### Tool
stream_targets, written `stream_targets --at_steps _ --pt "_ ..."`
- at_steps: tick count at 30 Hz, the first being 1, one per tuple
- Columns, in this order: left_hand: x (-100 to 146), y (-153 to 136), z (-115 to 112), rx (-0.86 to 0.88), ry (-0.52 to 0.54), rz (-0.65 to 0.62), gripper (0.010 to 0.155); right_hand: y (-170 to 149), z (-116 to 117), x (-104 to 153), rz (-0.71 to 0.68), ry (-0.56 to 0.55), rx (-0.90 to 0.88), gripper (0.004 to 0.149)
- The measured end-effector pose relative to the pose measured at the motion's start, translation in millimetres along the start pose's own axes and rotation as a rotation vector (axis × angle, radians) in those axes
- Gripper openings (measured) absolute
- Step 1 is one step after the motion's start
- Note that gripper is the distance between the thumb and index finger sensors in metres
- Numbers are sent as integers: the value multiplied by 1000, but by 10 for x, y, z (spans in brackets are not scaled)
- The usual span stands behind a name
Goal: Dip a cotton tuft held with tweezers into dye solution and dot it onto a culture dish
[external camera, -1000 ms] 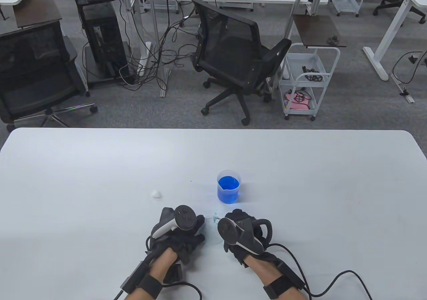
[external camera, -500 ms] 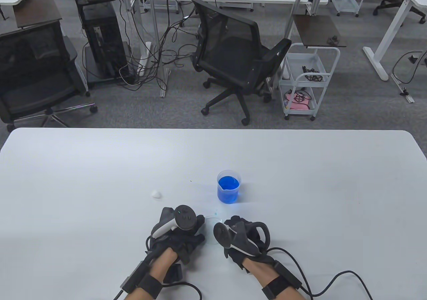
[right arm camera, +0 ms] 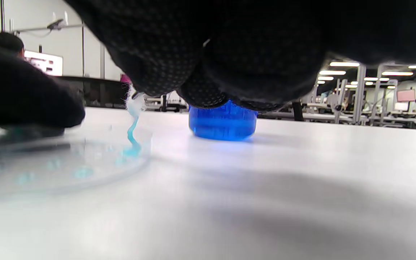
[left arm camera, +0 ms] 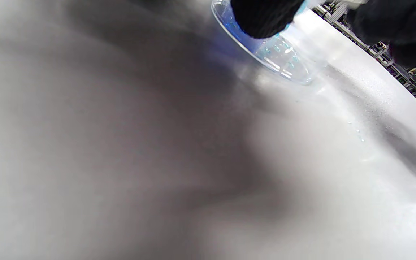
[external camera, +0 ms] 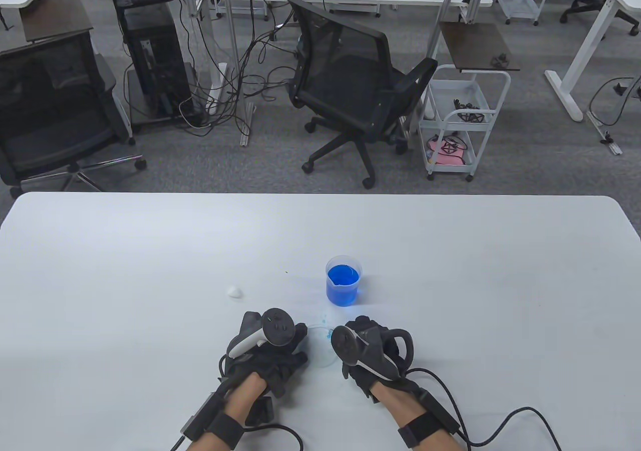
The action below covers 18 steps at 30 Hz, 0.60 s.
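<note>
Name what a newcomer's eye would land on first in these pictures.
The beaker of vivid blue dye stands mid-table, just beyond the hands. In front of it, the right hand lowers a blue-stained cotton tuft onto the clear culture dish, beside the left hand.

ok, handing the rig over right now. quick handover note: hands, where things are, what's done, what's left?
Left hand: rests at the left edge of the culture dish, seemingly steadying it; its grip isn't clear.
Right hand: low over the dish's right side. A blue-stained cotton tuft hangs below its fingers, tip touching the dish. Tweezers are hidden.
Beaker of blue dye: just beyond the dish, upright.
Spare white tuft: left of the beaker.
Done: dipping; several blue dots on the dish.
Left: finish dotting, lift away.
</note>
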<state>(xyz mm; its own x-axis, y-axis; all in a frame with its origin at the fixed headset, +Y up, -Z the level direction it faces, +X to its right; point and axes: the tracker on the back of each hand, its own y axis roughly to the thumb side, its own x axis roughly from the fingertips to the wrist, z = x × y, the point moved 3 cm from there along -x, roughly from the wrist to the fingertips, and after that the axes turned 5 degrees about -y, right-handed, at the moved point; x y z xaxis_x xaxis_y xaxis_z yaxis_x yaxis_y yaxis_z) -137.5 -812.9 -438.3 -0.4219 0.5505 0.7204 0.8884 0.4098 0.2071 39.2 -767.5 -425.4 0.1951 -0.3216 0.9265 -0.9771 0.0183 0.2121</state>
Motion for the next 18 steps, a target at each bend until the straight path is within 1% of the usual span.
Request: stream_targets --at_steps 5,10,14,18 --pt "0 0 0 0 0 0 67 58 127 13 -22 45 31 40" --pt "0 0 0 0 0 0 67 43 91 4 -16 27 21 40" --pt "0 0 0 0 0 0 67 -5 -51 1 2 -5 -1 41" --pt "0 0 0 0 0 0 67 -50 -253 50 14 -58 -36 41"
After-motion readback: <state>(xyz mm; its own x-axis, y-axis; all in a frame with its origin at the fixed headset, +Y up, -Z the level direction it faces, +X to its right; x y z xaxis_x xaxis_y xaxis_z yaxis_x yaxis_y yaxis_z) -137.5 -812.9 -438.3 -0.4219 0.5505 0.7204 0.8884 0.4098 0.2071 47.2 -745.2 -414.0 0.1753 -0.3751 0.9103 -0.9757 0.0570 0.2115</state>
